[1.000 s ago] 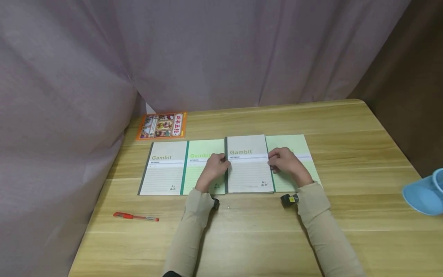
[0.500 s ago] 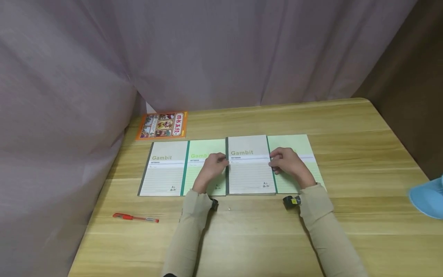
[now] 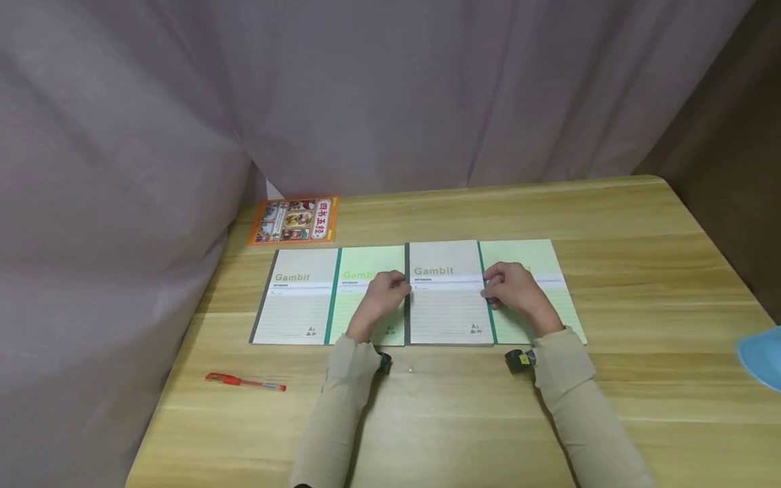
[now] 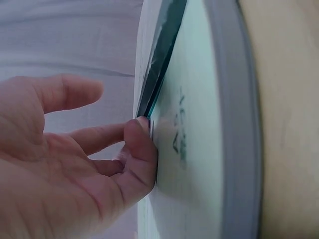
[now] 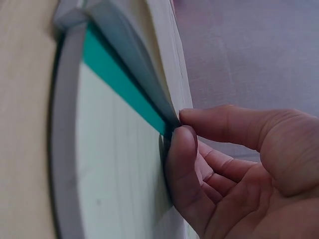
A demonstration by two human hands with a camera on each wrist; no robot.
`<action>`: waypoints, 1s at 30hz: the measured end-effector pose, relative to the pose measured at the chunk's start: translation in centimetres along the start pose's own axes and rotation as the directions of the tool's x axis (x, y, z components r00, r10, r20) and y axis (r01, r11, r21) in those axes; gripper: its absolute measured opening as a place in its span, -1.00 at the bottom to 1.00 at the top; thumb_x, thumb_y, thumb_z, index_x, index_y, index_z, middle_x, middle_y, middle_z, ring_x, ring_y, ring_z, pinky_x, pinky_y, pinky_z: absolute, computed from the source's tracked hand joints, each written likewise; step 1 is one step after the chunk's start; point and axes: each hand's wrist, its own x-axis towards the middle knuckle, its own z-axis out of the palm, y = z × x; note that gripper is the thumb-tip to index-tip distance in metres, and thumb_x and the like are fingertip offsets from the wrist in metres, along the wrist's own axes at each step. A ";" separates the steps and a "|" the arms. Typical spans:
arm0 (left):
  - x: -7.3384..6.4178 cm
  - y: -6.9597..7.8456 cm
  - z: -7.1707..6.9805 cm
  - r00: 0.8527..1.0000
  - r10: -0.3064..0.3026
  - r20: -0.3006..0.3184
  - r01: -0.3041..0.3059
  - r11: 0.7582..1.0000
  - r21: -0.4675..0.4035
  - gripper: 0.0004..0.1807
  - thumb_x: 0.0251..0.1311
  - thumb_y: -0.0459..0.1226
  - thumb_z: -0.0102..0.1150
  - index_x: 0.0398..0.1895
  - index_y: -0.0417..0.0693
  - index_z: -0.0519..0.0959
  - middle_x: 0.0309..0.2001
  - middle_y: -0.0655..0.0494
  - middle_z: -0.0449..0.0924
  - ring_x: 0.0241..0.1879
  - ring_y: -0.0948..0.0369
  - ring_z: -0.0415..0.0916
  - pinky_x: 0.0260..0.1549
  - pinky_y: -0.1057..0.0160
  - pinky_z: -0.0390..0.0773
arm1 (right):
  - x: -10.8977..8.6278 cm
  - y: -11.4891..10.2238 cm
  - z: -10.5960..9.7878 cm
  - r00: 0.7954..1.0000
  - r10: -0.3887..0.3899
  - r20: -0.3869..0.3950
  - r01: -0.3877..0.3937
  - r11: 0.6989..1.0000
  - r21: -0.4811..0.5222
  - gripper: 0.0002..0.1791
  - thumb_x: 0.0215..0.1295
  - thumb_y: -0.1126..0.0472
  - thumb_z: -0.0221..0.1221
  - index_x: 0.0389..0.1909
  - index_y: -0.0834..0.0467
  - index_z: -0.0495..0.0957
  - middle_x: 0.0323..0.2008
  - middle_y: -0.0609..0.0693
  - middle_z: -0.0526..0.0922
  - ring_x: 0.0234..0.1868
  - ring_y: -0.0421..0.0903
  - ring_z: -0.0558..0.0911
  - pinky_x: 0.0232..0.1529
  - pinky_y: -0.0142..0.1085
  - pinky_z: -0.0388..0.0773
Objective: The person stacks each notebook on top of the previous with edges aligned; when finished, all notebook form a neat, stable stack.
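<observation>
Both hands are on the row of notebooks here, one to each side of a white notebook (image 3: 451, 305), third from the left, lying cover up on the wooden table (image 3: 445, 420) with its dark spine to the left and "Gambit" across the front. At that spine, the left hand (image 3: 383, 298): fingers bent, tips touching the edge, one digit standing out apart from the cover in the left wrist view, and whether it really grips, one cannot tell. Over to the right hand (image 3: 515, 290), and there's the pinch, thumb and finger nearly meeting on the opposite edge, the other fingers curled in behind. That edge runs right along the green spine of a pale green notebook (image 3: 549, 279), partly covered by the hand. To the left, a second green notebook (image 3: 354, 291) lies partly beneath the left hand, and beside it a dark-spined notebook (image 3: 294, 298) closes the row. Up behind sits an orange picture book (image 3: 294, 220), near the curtain (image 3: 378, 102); down front, a red pen (image 3: 241, 381); and at the far right, something blue (image 3: 764, 359), cut off by the frame.
</observation>
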 end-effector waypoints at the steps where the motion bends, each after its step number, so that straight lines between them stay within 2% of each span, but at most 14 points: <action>1: 0.0 0.0 0.0 1.000 -0.002 -0.003 0.002 1.000 -0.001 -0.53 0.35 -0.31 0.03 0.24 -0.42 0.50 0.16 -0.28 0.56 0.01 -0.03 0.50 0.08 0.00 0.53 | 0.0 -0.1 0.0 1.000 -0.002 -0.001 0.002 1.000 -0.005 -0.59 0.26 0.45 0.23 0.09 0.52 0.43 -0.37 0.13 0.62 -0.48 -0.13 0.62 -0.40 -0.33 0.61; 7: -0.2 0.1 -0.1 1.000 -0.013 -0.019 0.013 1.000 -0.027 -0.56 0.37 -0.31 0.03 0.22 -0.41 0.52 0.10 -0.24 0.58 -0.08 0.00 0.50 -0.04 0.05 0.56 | -0.3 -0.5 0.1 1.000 -0.014 0.001 0.014 0.998 -0.058 -0.60 0.30 0.38 0.22 0.09 0.51 0.44 -0.38 0.13 0.64 -0.47 -0.11 0.61 -0.39 -0.31 0.59; 12: -0.7 0.1 -0.3 1.000 -0.018 -0.013 0.017 0.999 -0.046 -0.54 0.40 -0.30 0.01 0.28 -0.39 0.47 0.17 -0.24 0.54 0.05 -0.02 0.50 0.03 0.03 0.55 | -0.8 -0.6 0.1 1.000 -0.015 -0.018 0.013 0.994 -0.107 -0.60 0.35 0.32 0.17 0.11 0.50 0.44 -0.44 0.10 0.64 -0.50 -0.10 0.58 -0.42 -0.28 0.53; 16: -0.9 0.0 -0.5 0.999 -0.024 -0.026 0.022 0.998 -0.063 -0.51 0.37 -0.30 0.02 0.31 -0.35 0.44 0.15 -0.23 0.54 0.13 -0.05 0.50 0.07 0.01 0.54 | -1.1 -0.4 0.2 0.997 -0.032 -0.068 0.022 0.990 -0.143 -0.64 0.38 0.28 0.14 0.06 0.46 0.48 -0.47 0.07 0.64 -0.49 -0.09 0.56 -0.38 -0.27 0.48; 18: -1.0 0.0 -0.5 0.999 -0.026 -0.036 0.023 0.997 -0.074 -0.51 0.35 -0.31 0.03 0.31 -0.33 0.43 0.10 -0.20 0.56 0.09 -0.03 0.52 0.03 0.04 0.56 | -1.3 -0.5 0.3 0.995 -0.047 -0.092 0.032 0.987 -0.155 -0.66 0.38 0.27 0.13 0.04 0.45 0.50 -0.50 0.05 0.62 -0.50 -0.09 0.54 -0.38 -0.26 0.45; 23: -1.1 -0.2 -0.7 0.998 -0.014 -0.061 0.007 0.992 -0.125 -0.50 0.35 -0.34 0.04 0.34 -0.32 0.40 -0.04 -0.14 0.57 -0.16 0.05 0.59 -0.24 0.19 0.60 | -1.5 -1.6 0.6 0.989 -0.088 -0.118 0.071 0.987 -0.143 -0.67 0.39 0.27 0.10 0.04 0.44 0.51 -0.57 0.05 0.58 -0.57 -0.10 0.49 -0.48 -0.27 0.41; 30: -1.2 -0.6 -1.7 0.991 -0.011 -0.133 -0.011 0.986 -0.165 -0.51 0.34 -0.39 0.03 0.34 -0.33 0.39 -0.06 -0.18 0.58 -0.23 0.02 0.63 -0.37 0.26 0.59 | -1.1 -3.6 1.6 0.978 -0.166 -0.126 0.155 0.983 -0.093 -0.66 0.39 0.30 0.12 0.06 0.47 0.52 -0.36 0.24 0.70 -0.48 0.02 0.64 -0.44 -0.33 0.51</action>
